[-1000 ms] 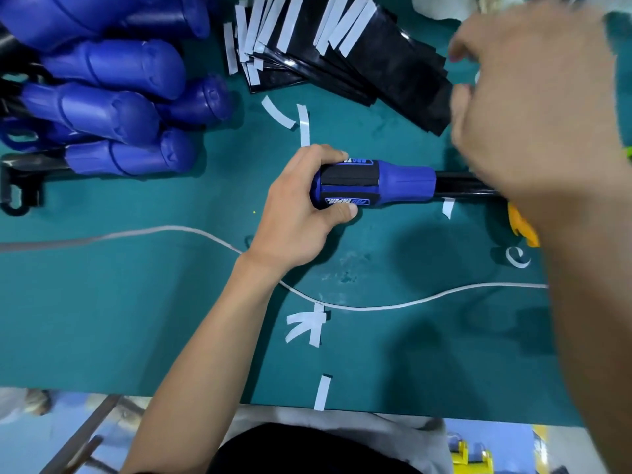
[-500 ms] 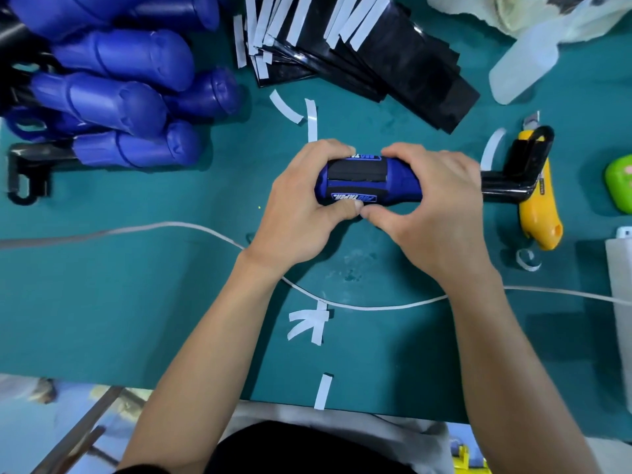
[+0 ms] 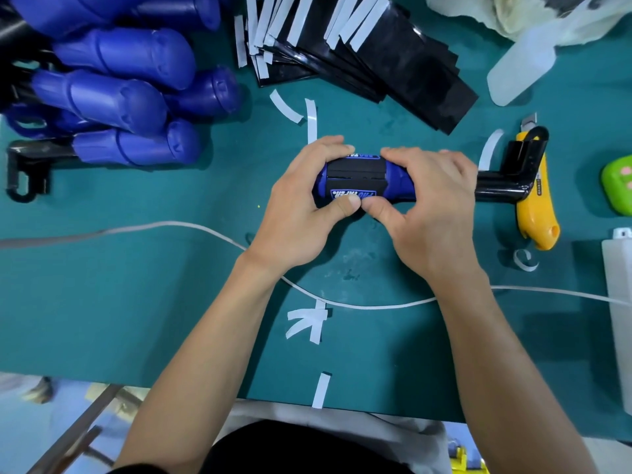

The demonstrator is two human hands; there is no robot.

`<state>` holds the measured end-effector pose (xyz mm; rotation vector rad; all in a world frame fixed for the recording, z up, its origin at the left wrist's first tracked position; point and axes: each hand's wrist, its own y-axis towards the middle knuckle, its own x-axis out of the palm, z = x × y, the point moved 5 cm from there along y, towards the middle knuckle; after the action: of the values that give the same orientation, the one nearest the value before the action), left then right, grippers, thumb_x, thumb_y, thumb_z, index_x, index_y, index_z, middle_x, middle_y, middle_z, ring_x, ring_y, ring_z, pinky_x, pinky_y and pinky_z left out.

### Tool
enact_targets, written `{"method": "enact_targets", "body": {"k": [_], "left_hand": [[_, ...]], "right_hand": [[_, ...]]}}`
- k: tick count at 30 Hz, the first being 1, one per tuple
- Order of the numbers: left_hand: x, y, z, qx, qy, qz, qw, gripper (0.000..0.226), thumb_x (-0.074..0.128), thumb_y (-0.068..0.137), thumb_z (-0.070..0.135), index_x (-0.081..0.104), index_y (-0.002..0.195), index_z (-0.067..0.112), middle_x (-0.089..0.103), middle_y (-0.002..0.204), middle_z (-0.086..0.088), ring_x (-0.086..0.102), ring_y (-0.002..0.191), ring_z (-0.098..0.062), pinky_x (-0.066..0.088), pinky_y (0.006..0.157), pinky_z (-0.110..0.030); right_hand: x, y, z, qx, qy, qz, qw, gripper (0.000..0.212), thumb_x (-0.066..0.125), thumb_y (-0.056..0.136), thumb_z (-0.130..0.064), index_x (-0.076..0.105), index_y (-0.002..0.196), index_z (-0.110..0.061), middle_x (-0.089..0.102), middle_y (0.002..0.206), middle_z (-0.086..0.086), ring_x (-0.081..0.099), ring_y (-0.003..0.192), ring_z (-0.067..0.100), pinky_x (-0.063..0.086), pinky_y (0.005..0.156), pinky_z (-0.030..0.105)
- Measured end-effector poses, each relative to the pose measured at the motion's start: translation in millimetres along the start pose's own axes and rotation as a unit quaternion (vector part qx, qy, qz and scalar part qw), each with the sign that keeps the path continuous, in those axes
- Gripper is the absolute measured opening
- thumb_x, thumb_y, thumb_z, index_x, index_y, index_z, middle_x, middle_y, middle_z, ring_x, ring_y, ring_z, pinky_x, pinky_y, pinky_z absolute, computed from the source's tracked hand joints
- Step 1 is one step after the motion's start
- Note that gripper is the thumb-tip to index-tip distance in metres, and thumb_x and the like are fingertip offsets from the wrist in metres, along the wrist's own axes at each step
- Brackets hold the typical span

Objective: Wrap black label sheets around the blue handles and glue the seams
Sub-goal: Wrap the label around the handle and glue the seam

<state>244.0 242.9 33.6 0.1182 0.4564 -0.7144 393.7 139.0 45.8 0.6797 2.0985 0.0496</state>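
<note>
Our right hand (image 3: pixel 434 213) is back; with it and left hand (image 3: pixel 301 213) we are gripping the handle (image 3: pixel 397 182), pressing its label (image 3: pixel 355 174); bare handles (image 3: pixel 130 148) are waiting.

Both forearms bare to the frame edge. Left hand (image 3: pixel 301 217) and right hand (image 3: pixel 434 217) uncovered; nails on the fingers (image 3: pixel 349 204) cut short. Black garment (image 3: pixel 307 449) at bottom centre, rounded outline. Pale grey creased cloth (image 3: pixel 393 436) bordering it.
</note>
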Motion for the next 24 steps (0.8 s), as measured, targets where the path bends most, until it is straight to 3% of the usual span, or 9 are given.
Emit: {"method": "enact_targets", "body": {"k": [7, 16, 19, 24], "left_hand": [[1.6, -3.4, 1.8, -0.020, -0.030, 0.024, 0.999, 0.038, 0.074, 0.090, 0.017, 0.064, 0.127, 0.020, 0.058, 0.142, 0.006, 0.056, 0.132, -0.008, 0.046, 0.111, -0.037], [3.0, -4.8, 5.4, -0.013, -0.004, 0.024, 1.000, 0.038, 0.072, 0.094, 0.009, 0.060, 0.130, 0.013, 0.056, 0.143, 0.002, 0.054, 0.131, -0.004, 0.039, 0.108, -0.019], [6.0, -5.3, 6.0, -0.011, 0.003, 0.027, 1.000, 0.038, 0.069, 0.096, 0.010, 0.057, 0.132, 0.011, 0.054, 0.144, 0.000, 0.052, 0.131, -0.007, 0.039, 0.108, -0.021], [12.7, -6.9, 7.5, -0.012, 0.001, 0.067, 0.998, 0.039, 0.063, 0.094, 0.010, 0.055, 0.132, 0.010, 0.050, 0.144, -0.001, 0.046, 0.131, 0.004, 0.037, 0.105, -0.016]], "right_hand": [[0.2, -4.8, -2.0, 0.017, 0.012, -0.008, 1.000, 0.052, 0.084, 0.082, -0.040, 0.069, 0.123, -0.012, 0.071, 0.118, -0.005, 0.055, 0.112, 0.015, 0.020, 0.115, 0.028], [-3.3, -2.9, -4.4, 0.039, 0.038, -0.008, 0.999, 0.034, 0.063, 0.096, -0.034, 0.069, 0.123, -0.014, 0.071, 0.113, -0.006, 0.051, 0.111, 0.010, 0.022, 0.114, 0.032], [-2.9, -2.3, -4.9, 0.044, 0.039, -0.001, 0.998, 0.031, 0.063, 0.097, -0.032, 0.069, 0.121, -0.013, 0.067, 0.110, -0.012, 0.051, 0.109, 0.010, 0.023, 0.113, 0.033], [-1.8, -1.8, -6.1, 0.044, 0.037, 0.007, 0.998, 0.028, 0.066, 0.097, -0.029, 0.070, 0.119, -0.013, 0.060, 0.106, -0.018, 0.052, 0.104, 0.010, 0.025, 0.111, 0.033]]}}
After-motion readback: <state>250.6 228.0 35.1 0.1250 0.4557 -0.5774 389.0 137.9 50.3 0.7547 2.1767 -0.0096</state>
